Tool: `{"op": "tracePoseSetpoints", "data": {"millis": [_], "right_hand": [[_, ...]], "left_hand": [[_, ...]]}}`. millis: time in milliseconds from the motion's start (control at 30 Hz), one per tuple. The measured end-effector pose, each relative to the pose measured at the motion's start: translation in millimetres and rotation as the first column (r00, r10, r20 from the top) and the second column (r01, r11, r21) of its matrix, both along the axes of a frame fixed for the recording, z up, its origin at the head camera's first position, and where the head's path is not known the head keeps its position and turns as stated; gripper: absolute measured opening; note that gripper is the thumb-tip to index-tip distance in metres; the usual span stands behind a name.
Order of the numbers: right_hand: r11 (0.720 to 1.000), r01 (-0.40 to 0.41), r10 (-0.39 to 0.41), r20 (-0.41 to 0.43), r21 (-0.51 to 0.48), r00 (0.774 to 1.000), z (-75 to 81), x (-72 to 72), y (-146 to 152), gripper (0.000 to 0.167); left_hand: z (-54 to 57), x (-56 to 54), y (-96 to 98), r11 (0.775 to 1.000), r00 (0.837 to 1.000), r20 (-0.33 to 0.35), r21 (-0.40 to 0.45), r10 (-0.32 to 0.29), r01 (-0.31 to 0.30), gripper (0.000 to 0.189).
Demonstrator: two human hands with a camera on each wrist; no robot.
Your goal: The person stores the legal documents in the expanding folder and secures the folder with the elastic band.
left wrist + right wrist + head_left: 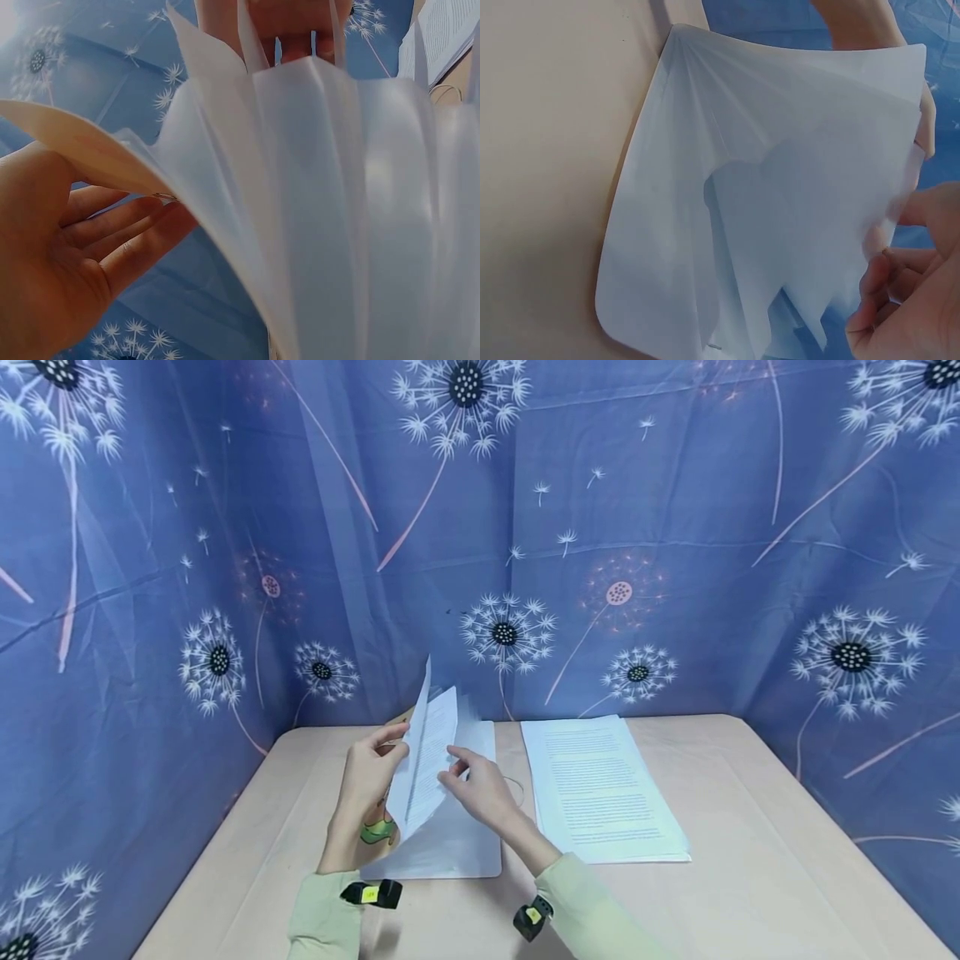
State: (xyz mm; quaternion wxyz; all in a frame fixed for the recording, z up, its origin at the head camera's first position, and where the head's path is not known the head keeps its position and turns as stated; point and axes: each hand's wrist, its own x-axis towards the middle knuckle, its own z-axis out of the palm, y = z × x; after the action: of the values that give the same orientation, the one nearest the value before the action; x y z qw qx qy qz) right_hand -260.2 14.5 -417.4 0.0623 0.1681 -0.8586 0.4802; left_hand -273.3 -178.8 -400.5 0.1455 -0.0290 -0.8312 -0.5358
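An expanding file [468, 847] with translucent white pockets and a tan cartoon cover [97, 150] stands fanned open on the table. My left hand [371, 772] holds the cover side, the cover's edge between thumb and fingers in the left wrist view. A printed sheet [437, 747] shows among the raised pockets. My right hand [480, 789] reaches in from the right. In the right wrist view its thumb and curled fingers pinch the edge of a translucent pocket [832, 195], the thumb partly behind it.
A stack of printed papers [600, 785] lies on the table to the right of the file. A thin cord loop [516, 785] shows between the two. Blue dandelion-patterned cloth [570, 635] hangs behind and beside the light table [750, 877].
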Motion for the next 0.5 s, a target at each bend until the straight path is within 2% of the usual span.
{"op": "tracePoseSetpoints", "data": {"millis": [367,500], "right_hand": [[0.999,0.001,-0.004,-0.065,-0.043,0.998,3.3,-2.9,23.4,0.038],[0.997,-0.001,-0.003,-0.064,-0.071,0.998,2.1,-4.0,34.1,0.036]], "left_hand": [[3.6,2.3,-0.8,1.000,1.000,0.027,0.013,-0.009,0.009,0.037],[2.8,2.6,-1.1,1.000,1.000,0.024,0.019,-0.014,0.013,0.037]]}}
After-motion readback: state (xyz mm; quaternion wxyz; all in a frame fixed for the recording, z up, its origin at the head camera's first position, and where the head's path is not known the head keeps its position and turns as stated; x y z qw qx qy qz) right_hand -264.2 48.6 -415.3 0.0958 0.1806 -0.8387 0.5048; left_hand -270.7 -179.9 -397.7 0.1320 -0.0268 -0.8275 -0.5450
